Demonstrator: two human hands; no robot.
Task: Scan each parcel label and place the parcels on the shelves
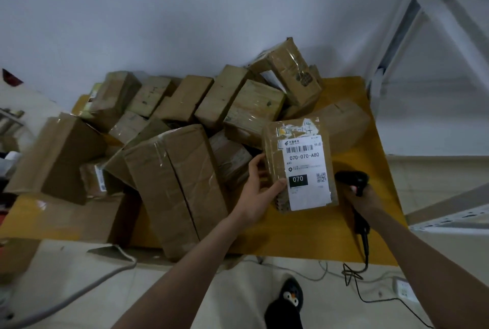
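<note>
Small taped cardboard parcel (300, 164), label up, above yellow bench (304, 233); left hand (258, 191) clamped on its left edge. Probably light, stiff, tape slippery: best gripped across edges. Right hand (363, 197) wrapped around barcode scanner (352, 179).

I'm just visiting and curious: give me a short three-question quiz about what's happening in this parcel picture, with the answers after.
1. True or false: the left hand holds the labelled parcel with its label facing the camera.
2. What does the right hand grip?
A. a tape roll
B. a black corded scanner
C. a pen
3. Fill in: the large code printed under the label's barcode reads 070-070-____.

Key
1. True; the thumb lies on the label's lower left part.
2. B; it sits just right of the parcel, above the yellow table.
3. A80
</note>
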